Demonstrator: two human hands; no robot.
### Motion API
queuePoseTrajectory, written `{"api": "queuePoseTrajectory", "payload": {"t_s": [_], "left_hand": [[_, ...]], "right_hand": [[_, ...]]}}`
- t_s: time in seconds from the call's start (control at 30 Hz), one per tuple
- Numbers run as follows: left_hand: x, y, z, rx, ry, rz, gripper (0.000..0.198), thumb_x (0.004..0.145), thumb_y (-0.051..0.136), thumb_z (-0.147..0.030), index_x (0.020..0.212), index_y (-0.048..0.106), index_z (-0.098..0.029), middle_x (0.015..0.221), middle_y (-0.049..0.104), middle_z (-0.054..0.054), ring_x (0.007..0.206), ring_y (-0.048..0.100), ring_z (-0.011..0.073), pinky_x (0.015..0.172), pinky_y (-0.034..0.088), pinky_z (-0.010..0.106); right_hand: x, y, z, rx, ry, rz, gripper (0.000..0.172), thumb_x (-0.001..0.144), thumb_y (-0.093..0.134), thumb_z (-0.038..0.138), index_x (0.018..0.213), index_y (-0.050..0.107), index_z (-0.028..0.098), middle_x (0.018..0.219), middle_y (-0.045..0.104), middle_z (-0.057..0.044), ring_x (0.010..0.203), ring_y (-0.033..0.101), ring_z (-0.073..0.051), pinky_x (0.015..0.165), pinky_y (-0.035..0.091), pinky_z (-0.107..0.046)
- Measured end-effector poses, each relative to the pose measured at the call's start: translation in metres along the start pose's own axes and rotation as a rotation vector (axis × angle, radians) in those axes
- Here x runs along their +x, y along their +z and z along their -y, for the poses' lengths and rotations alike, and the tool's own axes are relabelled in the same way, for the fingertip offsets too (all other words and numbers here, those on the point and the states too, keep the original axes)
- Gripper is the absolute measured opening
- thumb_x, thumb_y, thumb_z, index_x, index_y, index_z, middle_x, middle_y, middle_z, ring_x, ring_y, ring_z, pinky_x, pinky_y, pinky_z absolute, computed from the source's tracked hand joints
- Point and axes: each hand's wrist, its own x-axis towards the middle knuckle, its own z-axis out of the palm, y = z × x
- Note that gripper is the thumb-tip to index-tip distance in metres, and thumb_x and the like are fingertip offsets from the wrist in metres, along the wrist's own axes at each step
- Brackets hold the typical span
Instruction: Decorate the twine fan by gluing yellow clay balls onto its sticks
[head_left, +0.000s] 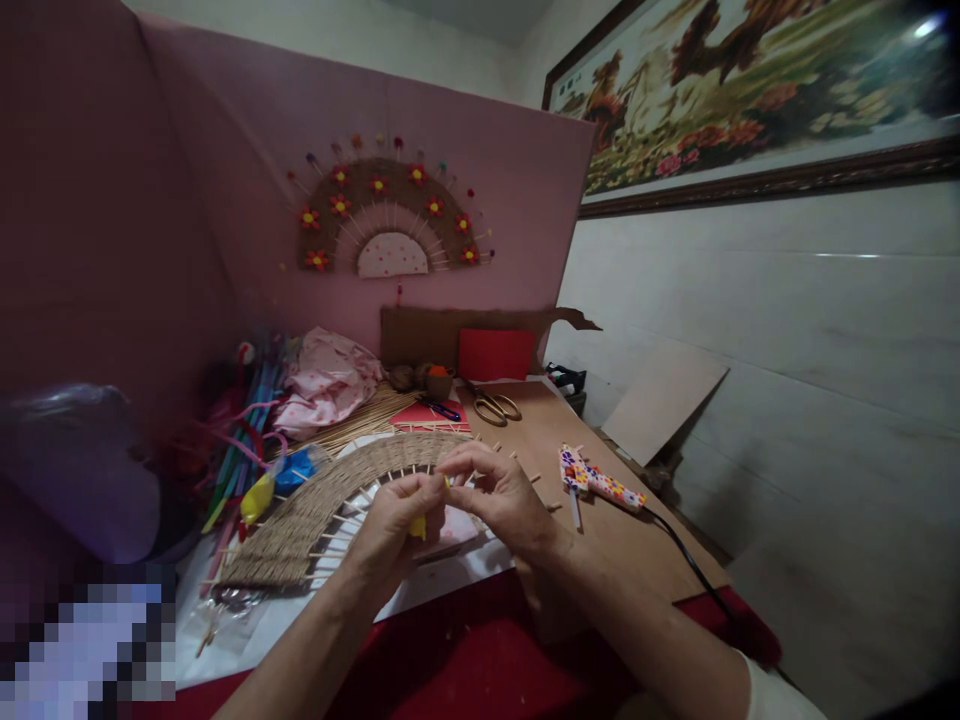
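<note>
Brown board (630, 560): mostly bare toward its right edge.
Left hand (401, 515), right hand (506, 495): both pinched narrow on one yellow piece (448, 483), small, mostly covered, near the woven fan (292, 530).
Glue gun (611, 488): one, to the right.
Scissors (486, 402): one pair, farther back.
Pink panel (510, 160): one arched decoration (397, 176), nine red flowers (379, 185).

A dark-framed painting with bright flowers (750, 110) hangs on the glossy pale wall (795, 310) above a flat beige rectangular board (667, 400), and gold-handled metal scissors (487, 400) lie near an upright red card (496, 354).
</note>
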Motion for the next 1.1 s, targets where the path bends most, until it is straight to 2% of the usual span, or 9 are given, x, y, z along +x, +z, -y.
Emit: {"api": "queuePoseTrajectory", "payload": {"t_s": [0.13, 0.3, 0.43, 0.57, 0.73, 0.9, 1.0, 1.1], "left_hand": [[-0.001, 0.001, -0.001, -0.010, -0.029, -0.001, 0.039, 0.068, 0.072, -0.047, 0.063, 0.051, -0.015, 0.048, 0.035, -0.008, 0.042, 0.025, 0.0035, 0.039, 0.020, 0.016], [0.001, 0.000, 0.000, 0.002, 0.002, -0.018, 0.041, 0.064, 0.075, -0.046, 0.058, 0.048, -0.015, 0.046, 0.037, -0.007, 0.041, 0.027, 0.0041, 0.039, 0.022, 0.017], [0.001, -0.001, 0.001, -0.014, -0.018, -0.010, 0.041, 0.067, 0.072, -0.049, 0.060, 0.050, -0.015, 0.047, 0.036, -0.007, 0.042, 0.026, 0.0040, 0.039, 0.021, 0.017], [0.001, 0.000, 0.000, 0.014, -0.007, -0.029, 0.045, 0.066, 0.073, -0.049, 0.055, 0.045, -0.016, 0.046, 0.036, -0.007, 0.041, 0.026, 0.0037, 0.040, 0.023, 0.017], [0.001, -0.001, 0.000, -0.013, 0.007, -0.011, 0.040, 0.068, 0.071, -0.048, 0.062, 0.051, -0.015, 0.047, 0.036, -0.007, 0.041, 0.027, 0.0041, 0.039, 0.020, 0.018], [0.002, -0.002, 0.000, -0.008, 0.009, -0.013, 0.046, 0.066, 0.072, -0.052, 0.055, 0.045, -0.016, 0.045, 0.036, -0.007, 0.039, 0.026, 0.0038, 0.039, 0.019, 0.018], [0.003, -0.003, 0.000, -0.042, 0.007, -0.010, 0.046, 0.068, 0.070, -0.053, 0.057, 0.046, -0.016, 0.047, 0.036, -0.007, 0.040, 0.028, 0.0041, 0.039, 0.021, 0.018], [0.003, -0.004, -0.001, -0.046, 0.029, -0.032, 0.043, 0.064, 0.074, -0.050, 0.060, 0.048, -0.015, 0.045, 0.034, -0.009, 0.039, 0.026, 0.0033, 0.038, 0.021, 0.017]], "right_hand": [[0.000, 0.001, -0.001, 0.020, 0.001, -0.024, 0.019, 0.076, 0.070, 0.039, 0.081, 0.068, 0.021, 0.084, 0.061, -0.002, 0.080, 0.056, -0.016, 0.072, 0.046, -0.029], [0.000, 0.002, -0.002, 0.013, -0.016, 0.007, 0.018, 0.075, 0.071, 0.039, 0.084, 0.071, 0.023, 0.086, 0.062, -0.003, 0.080, 0.056, -0.016, 0.073, 0.046, -0.031], [0.002, 0.002, -0.002, 0.017, -0.002, -0.045, 0.018, 0.075, 0.072, 0.039, 0.080, 0.071, 0.022, 0.084, 0.063, -0.004, 0.081, 0.056, -0.017, 0.073, 0.046, -0.031], [0.004, 0.002, -0.003, 0.042, 0.002, -0.024, 0.020, 0.072, 0.074, 0.040, 0.082, 0.072, 0.024, 0.087, 0.063, -0.004, 0.081, 0.057, -0.017, 0.072, 0.046, -0.032], [0.005, 0.003, -0.006, 0.052, -0.015, -0.052, 0.016, 0.073, 0.074, 0.038, 0.078, 0.072, 0.023, 0.084, 0.064, -0.004, 0.083, 0.058, -0.018, 0.074, 0.046, -0.032], [0.008, 0.005, -0.006, 0.047, -0.019, -0.020, 0.019, 0.072, 0.074, 0.039, 0.080, 0.071, 0.022, 0.085, 0.064, -0.004, 0.083, 0.058, -0.018, 0.074, 0.047, -0.032], [0.011, 0.006, -0.005, 0.040, -0.034, -0.008, 0.017, 0.075, 0.072, 0.039, 0.078, 0.071, 0.022, 0.085, 0.064, -0.004, 0.085, 0.058, -0.018, 0.077, 0.047, -0.033], [0.013, 0.009, -0.003, 0.001, -0.049, 0.014, 0.016, 0.074, 0.072, 0.037, 0.081, 0.071, 0.023, 0.087, 0.063, -0.003, 0.082, 0.058, -0.016, 0.072, 0.046, -0.030]]}}
